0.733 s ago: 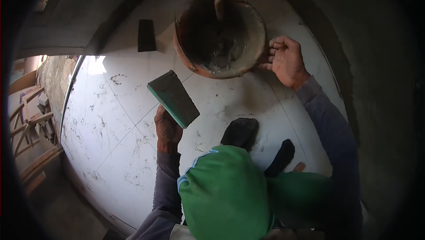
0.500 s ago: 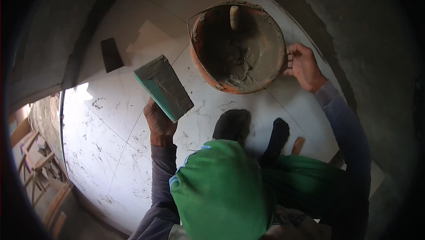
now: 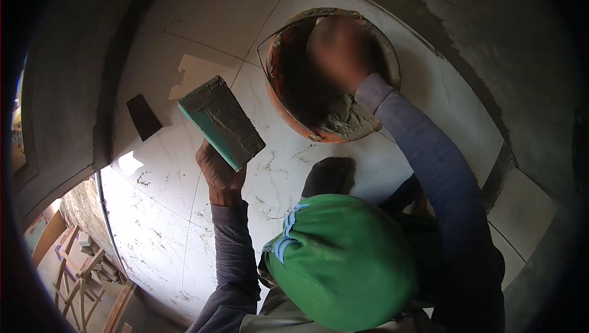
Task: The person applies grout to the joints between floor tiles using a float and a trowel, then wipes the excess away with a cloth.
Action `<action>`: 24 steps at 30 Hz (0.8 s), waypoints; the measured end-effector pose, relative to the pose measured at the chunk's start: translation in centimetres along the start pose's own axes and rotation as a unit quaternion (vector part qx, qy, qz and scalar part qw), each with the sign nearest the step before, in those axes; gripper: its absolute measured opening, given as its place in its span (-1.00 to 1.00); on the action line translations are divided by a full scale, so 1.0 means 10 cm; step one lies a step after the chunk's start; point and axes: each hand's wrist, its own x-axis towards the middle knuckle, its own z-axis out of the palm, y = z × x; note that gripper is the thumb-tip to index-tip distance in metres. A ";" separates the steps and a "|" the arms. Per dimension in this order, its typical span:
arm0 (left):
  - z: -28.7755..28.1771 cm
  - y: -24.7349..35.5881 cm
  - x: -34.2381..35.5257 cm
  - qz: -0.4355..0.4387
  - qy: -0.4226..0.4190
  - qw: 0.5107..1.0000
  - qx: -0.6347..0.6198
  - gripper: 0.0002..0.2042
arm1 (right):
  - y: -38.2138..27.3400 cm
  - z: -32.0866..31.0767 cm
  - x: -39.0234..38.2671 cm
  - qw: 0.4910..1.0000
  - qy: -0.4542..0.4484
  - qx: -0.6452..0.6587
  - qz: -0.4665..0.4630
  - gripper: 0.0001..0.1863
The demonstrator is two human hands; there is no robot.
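My left hand (image 3: 221,172) grips a teal rectangular block (image 3: 221,123), probably a hawk or float, its upper face coated with grey mortar, left of an orange bucket (image 3: 284,96). Inside the bucket is wet grey mortar (image 3: 348,118); its wire handle stands out at the left. My right hand (image 3: 336,50) is inside the bucket near the top, over where a tool handle stood, badly smeared by motion, so its fingers and anything in them cannot be made out. My knee in green cloth (image 3: 343,259) and my dark-socked foot (image 3: 325,176) are below.
White tiled floor (image 3: 153,210) is smudged with mortar. A dark flat piece (image 3: 143,118) lies at the left. Grey walls (image 3: 509,38) curve around the floor. Through an opening at lower left are wooden slats (image 3: 92,271) and rubble. Loose-looking tiles (image 3: 518,210) show at right.
My right hand has moved from outside the bucket's right rim into the bucket. My left hand still holds the coated block. The view has shifted, so the bucket appears lower and further right.
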 end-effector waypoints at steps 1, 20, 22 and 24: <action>0.00 0.02 -0.03 0.004 0.006 1.000 -0.004 -0.59 | -0.03 0.05 0.01 0.999 -0.006 0.039 -0.017 -0.62; -0.07 -0.17 -0.23 0.004 0.063 0.998 0.022 -0.59 | -0.17 -0.86 0.05 0.818 -0.531 -0.150 -0.161 -0.71; -0.07 -0.17 -0.29 0.006 0.073 0.997 0.029 -0.58 | -0.26 -0.88 0.05 0.811 -0.555 -0.094 -0.158 -0.70; -0.09 -0.16 -0.34 0.012 0.079 0.996 0.025 -0.58 | -0.43 -0.93 0.12 0.805 -0.571 -0.086 -0.132 -0.68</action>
